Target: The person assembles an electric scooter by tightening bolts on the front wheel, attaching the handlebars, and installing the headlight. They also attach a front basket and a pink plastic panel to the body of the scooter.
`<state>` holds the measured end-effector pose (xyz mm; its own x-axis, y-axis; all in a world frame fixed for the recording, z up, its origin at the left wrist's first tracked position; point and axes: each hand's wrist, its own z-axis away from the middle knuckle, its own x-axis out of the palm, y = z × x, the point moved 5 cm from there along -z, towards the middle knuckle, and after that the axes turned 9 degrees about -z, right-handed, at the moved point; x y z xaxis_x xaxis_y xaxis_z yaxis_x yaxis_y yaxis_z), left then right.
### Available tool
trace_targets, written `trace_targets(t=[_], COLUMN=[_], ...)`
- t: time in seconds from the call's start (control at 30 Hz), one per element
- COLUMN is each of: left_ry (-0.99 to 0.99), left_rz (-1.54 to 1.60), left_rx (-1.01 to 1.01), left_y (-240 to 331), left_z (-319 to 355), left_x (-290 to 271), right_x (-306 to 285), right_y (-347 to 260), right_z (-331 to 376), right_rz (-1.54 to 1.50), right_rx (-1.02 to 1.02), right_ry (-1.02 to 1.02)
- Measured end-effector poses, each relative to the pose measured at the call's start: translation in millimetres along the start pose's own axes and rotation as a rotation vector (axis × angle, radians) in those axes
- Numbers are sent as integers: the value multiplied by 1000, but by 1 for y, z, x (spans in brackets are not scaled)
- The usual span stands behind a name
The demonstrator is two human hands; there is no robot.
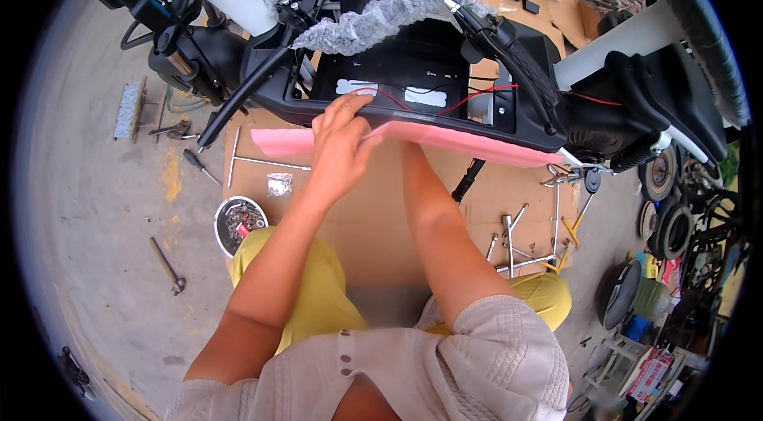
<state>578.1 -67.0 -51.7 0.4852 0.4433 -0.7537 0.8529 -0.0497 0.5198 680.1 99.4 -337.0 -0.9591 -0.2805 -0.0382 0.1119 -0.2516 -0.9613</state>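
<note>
A black scooter frame (278, 103) spans the view in front of me, with an open compartment (381, 63) in its middle. Pink film or sheet (469, 146) runs along its near side. My left hand (340, 139) is closed over the near rim: its fingers reach the inside edge and its thumb lies against the pink sheet. My right forearm (433, 214) goes up under the pink sheet, which hides the right hand. Inside the compartment are white patches (425, 95) and thin red wires (485, 91). Bubble wrap (358, 32) covers a bar across the top.
Cardboard (350, 238) lies beneath. At left are a bowl of small hardware (241, 224), a screwdriver (199, 165), a hammer (167, 266) and a T-handle wrench (266, 163). Several wrenches (510, 246) lie at right, with wheels (675, 230) beyond.
</note>
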Motion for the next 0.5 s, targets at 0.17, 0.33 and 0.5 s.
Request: trace_targets(t=[0.17, 0.33, 0.5], left_ry=[52, 77, 83], left_rz=[9, -28, 8], left_rx=[9, -28, 31], left_y=[2, -7, -1], left_z=[-3, 1, -2], left_x=[-1, 2, 0], right_x=[-69, -24, -34], right_y=[124, 91, 34], right_z=[60, 145, 189], right_rz=[-22, -35, 234], right_rx=[153, 313, 330], right_ry=[71, -34, -42])
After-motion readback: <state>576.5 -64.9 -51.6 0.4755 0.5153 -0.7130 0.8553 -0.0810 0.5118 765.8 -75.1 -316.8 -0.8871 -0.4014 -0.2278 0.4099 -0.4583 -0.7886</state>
